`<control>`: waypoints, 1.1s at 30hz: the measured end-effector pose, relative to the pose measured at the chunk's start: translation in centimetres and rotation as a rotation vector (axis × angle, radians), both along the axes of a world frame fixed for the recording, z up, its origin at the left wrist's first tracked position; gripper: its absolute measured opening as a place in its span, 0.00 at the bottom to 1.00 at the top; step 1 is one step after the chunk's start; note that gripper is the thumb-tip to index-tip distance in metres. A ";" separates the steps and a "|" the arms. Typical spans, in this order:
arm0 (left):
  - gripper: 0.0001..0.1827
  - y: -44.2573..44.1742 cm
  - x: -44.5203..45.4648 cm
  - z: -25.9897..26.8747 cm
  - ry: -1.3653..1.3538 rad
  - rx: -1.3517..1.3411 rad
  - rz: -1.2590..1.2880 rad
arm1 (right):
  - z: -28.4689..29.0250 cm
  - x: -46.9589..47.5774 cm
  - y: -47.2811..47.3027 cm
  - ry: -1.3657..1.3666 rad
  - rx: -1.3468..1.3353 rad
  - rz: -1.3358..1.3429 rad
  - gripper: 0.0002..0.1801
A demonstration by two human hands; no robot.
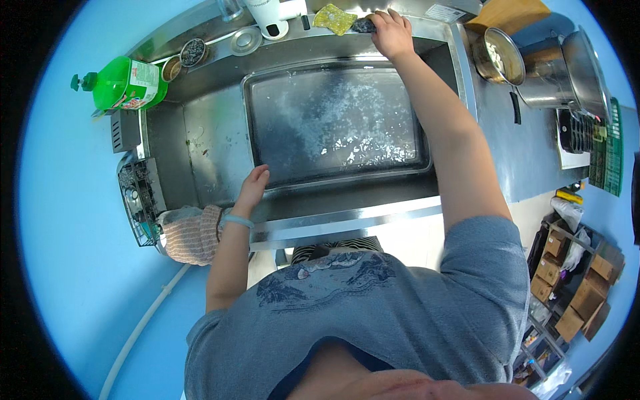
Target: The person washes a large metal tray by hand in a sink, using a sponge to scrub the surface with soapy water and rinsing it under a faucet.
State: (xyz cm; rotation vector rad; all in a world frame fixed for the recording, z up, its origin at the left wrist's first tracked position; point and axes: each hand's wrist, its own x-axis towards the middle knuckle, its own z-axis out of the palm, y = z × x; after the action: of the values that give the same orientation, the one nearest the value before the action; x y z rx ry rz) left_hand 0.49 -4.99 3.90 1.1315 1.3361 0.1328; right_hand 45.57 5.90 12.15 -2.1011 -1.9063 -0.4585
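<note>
A large rectangular metal tray (320, 115) with whitish residue and wet glints lies in a stainless steel sink (215, 135). My left hand (255, 187) is at the tray's near left corner, seemingly on its rim; whether the fingers grip it cannot be told. Over the sink's far ledge, my right hand (392, 32) has its fingers on a dark scouring pad (364, 25); the grip is partly hidden. Beside that pad, on its left, sits a yellow-green sponge (334, 20).
A green detergent jug (125, 82) and small bowls (193, 52) stand at the sink's far left corner. A round metal lid (246, 41) lies on the ledge. On the right counter are a saucepan (499, 56) and a large pot (545, 75). A knitted cloth item (192, 235) hangs near my left forearm.
</note>
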 end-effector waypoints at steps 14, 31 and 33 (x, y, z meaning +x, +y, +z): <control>0.27 3.9 -3.0 -8.1 0.599 0.063 -0.169 | -11.7 5.8 -20.9 0.543 -0.497 -0.731 0.27; 0.16 2.6 -10.4 -5.1 0.311 -0.288 0.011 | -16.0 2.2 -27.8 0.726 -0.999 -1.014 0.37; 0.17 3.7 -9.2 -2.9 0.324 -0.327 0.083 | -16.8 4.1 -29.5 0.827 -0.954 -0.987 0.31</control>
State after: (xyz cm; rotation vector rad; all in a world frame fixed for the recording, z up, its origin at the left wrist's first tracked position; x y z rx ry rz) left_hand -8.71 -1.24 0.98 0.8423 1.6233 -0.2116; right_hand 49.71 -23.61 -4.65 -2.9424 -0.5016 1.2290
